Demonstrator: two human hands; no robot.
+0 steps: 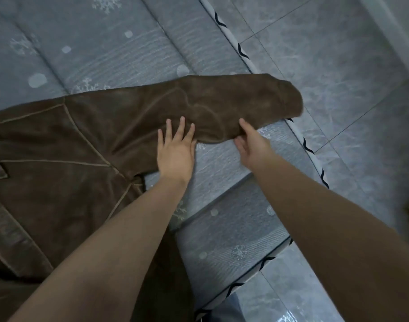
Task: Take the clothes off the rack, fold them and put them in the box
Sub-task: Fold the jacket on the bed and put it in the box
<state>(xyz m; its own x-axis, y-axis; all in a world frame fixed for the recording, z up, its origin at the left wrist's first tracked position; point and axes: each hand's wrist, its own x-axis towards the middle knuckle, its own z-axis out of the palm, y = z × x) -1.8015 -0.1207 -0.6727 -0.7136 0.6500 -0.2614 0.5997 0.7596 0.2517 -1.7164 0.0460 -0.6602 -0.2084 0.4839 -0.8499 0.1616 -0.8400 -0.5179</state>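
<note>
Nearest you, the brown garment (59, 182) lies spread flat on the mattress (233, 228), its body to the left. Your left hand (175, 154) rests flat, fingers straight, on the near edge of the sleeve (222, 103). Your right hand (252, 142) pinches that same edge further right, thumb on top. The sleeve's long axis runs right and slightly away, its cuff past the mattress edge, so your right hand is nearer it, likely for folding it leftward. No box or rack is visible.
</note>
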